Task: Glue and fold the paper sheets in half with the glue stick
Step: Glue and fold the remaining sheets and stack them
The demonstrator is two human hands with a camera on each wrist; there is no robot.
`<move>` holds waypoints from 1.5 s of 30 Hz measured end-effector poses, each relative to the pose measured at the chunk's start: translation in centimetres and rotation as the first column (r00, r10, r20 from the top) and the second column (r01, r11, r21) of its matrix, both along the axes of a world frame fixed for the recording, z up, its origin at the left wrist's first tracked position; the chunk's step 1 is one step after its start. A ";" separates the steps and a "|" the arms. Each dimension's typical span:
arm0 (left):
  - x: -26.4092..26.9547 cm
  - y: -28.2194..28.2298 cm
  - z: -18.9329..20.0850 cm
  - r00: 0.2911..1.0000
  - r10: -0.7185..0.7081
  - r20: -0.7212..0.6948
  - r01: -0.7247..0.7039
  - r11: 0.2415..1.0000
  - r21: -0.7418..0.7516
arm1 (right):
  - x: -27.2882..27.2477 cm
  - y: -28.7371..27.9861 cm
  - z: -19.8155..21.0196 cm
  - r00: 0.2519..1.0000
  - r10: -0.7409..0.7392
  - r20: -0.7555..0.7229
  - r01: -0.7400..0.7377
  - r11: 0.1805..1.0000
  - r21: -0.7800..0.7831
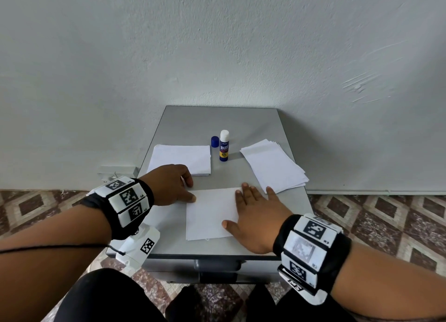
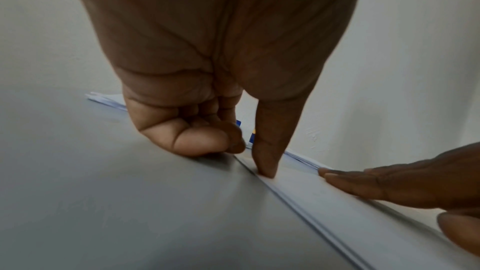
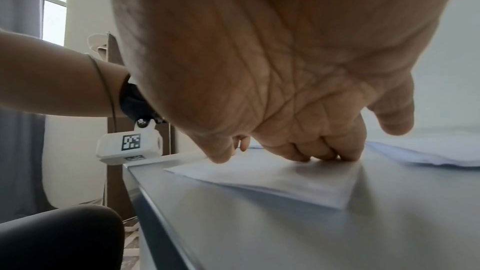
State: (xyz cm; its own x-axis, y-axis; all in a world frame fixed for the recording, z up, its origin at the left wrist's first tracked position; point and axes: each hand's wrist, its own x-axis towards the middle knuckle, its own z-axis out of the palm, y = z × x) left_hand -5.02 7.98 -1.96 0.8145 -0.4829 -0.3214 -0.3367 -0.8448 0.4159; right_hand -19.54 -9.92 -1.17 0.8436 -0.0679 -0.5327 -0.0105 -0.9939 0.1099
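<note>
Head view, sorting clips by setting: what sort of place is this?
Probably a room in a home: a small grey cabinet against a bare plaster wall, patterned floor tiles, and a curtained window in the right wrist view.

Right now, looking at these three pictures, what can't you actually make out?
- Glue inside the folded sheet: hidden between its layers, every view.
- Small print on the glue stick: too small in the head view; in the left wrist view the left hand hides all but slivers.
- Sheet counts in the left stack and right stack: edges too fine.
- Paper under the right hand: covered by the palm.
</note>
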 end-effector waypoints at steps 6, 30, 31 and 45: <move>-0.3 0.0 0.3 1.000 -0.006 -0.007 0.006 1.000 0.007 | -0.5 0.6 -0.6 0.988 -0.021 0.155 0.031 0.997 -0.064; 0.8 -3.1 0.3 0.990 -0.036 0.133 0.021 0.993 0.114 | 4.2 -1.8 1.4 0.801 0.563 0.203 -0.553 0.826 -0.105; 0.8 -3.1 0.2 0.989 -0.042 0.142 0.025 0.993 0.120 | 3.9 -1.7 1.2 0.800 0.542 0.257 -0.536 0.838 -0.100; 0.5 -2.9 0.2 0.989 -0.037 0.141 0.023 0.995 0.097 | 0.6 -0.5 -0.7 0.988 0.095 0.125 -0.073 0.982 -0.172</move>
